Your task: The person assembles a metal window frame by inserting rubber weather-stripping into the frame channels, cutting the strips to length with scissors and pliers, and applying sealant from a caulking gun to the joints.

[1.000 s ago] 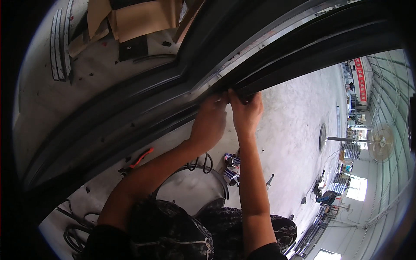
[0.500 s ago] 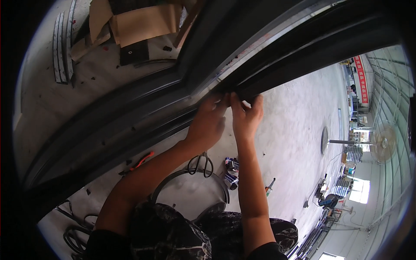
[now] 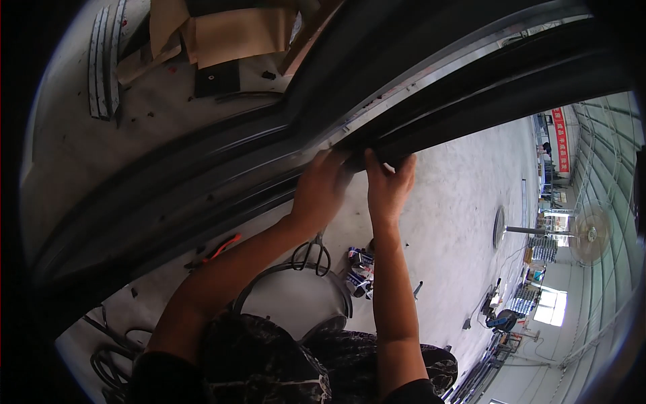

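1. both our hands meet the black frame (image 3: 484,101), spanning eight to two o'clock.
2. our left hand (image 3: 321,188), grip we cannot tell, has edged away from our right hand (image 3: 387,188), fingers spread.

Left hand (image 3: 321,190) blurred; fingertips lost in shadow against frame (image 3: 222,161), grip unclear. Frame's far end fades into dark rim, upper right. Box (image 3: 242,37) cut off by top edge. Fan (image 3: 592,234) blades blurred. Sleeves (image 3: 161,378) cut off by lower edge.
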The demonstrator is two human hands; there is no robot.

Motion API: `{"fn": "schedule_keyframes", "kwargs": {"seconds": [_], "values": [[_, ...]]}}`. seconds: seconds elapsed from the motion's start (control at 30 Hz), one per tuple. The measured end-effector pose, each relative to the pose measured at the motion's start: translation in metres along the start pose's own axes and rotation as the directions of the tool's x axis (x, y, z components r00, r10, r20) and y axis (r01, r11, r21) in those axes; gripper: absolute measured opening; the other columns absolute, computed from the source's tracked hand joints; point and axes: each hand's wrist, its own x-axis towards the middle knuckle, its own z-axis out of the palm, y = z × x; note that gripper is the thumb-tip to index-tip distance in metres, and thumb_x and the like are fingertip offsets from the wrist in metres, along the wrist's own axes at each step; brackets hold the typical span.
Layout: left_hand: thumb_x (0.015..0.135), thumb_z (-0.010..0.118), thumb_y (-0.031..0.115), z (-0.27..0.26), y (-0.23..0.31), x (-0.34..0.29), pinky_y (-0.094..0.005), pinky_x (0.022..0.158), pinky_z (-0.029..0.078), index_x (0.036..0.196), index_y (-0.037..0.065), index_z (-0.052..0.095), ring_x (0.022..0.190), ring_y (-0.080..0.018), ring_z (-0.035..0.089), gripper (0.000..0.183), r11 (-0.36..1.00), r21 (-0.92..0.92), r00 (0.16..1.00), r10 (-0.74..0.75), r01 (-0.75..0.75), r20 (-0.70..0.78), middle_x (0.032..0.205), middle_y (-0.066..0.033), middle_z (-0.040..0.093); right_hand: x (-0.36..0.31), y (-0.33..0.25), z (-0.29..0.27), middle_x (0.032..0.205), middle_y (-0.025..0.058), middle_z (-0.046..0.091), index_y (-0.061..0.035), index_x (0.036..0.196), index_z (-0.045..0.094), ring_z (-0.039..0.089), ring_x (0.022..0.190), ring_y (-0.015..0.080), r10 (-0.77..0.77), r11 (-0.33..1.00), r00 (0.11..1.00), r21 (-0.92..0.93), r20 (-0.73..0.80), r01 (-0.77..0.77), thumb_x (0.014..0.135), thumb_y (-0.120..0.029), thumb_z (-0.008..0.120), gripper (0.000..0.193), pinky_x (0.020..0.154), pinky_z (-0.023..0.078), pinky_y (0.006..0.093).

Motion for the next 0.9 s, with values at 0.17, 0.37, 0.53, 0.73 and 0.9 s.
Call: {"fn": "schedule_keyframes", "kwargs": {"seconds": [0.17,0.37,0.53,0.73,0.9], "values": [[0.092,0.053,-0.003,0.005,-0.029,-0.014,-0.0377,0.084,0.053,0.118,-0.001,0.057,0.099,-0.0302,0.065,0.026,0.992,0.079,0.993,-0.104,0.1,0.049,0.11,-0.0172,0.061,-0.001,0.003,-0.004,0.091,0.0122,0.066,0.0,0.105,0.052,0.069,0.087,0.0251,0.002,0.975,0.999,-0.222,0.05,0.009,0.08,-0.02,0.08,0.042,0.075,0.058,0.0347],[0.095,0.052,-0.001,0.001,-0.051,-0.036,-0.0369,0.081,0.053,0.117,0.001,0.057,0.097,-0.0276,0.065,0.022,0.981,0.063,0.978,-0.189,0.184,0.087,0.109,-0.0152,0.062,-0.009,-0.001,0.009,0.092,0.0127,0.069,-0.0003,0.102,0.051,0.07,0.088,0.0259,0.002,0.991,0.999,-0.134,0.032,0.002,0.079,-0.019,0.08,0.042,0.07,0.056,0.0347],[0.096,0.054,0.002,-0.011,-0.086,-0.065,-0.0347,0.08,0.052,0.116,0.004,0.058,0.095,-0.0241,0.065,0.02,0.962,-0.014,0.96,-0.27,0.272,0.077,0.107,-0.0123,0.064,-0.007,0.002,0.004,0.099,0.0168,0.069,0.0019,0.106,0.05,0.07,0.089,0.0287,0.083,0.964,0.992,-0.258,0.097,-0.056,0.081,-0.021,0.079,0.044,0.076,0.058,0.0357],[0.095,0.055,0.0,-0.014,-0.084,-0.069,-0.0339,0.079,0.051,0.113,0.004,0.058,0.092,-0.0226,0.065,0.018,0.964,-0.075,0.967,-0.252,0.254,0.037,0.102,-0.0119,0.064,-0.017,0.0,0.01,0.093,0.015,0.071,0.0019,0.105,0.049,0.071,0.089,0.0294,0.064,0.964,0.994,-0.263,0.085,-0.039,0.08,-0.021,0.079,0.045,0.072,0.055,0.0356],[0.093,0.057,-0.001,-0.018,-0.099,-0.071,-0.0333,0.08,0.05,0.11,0.003,0.057,0.092,-0.0233,0.064,0.017,0.984,-0.03,0.984,-0.175,0.175,0.021,0.102,-0.012,0.063,-0.019,0.015,0.011,0.093,0.0178,0.071,-0.0002,0.103,0.049,0.07,0.086,0.0348,0.021,0.91,0.997,-0.413,0.07,0.01,0.08,-0.026,0.079,0.046,0.072,0.053,0.0402]]}}
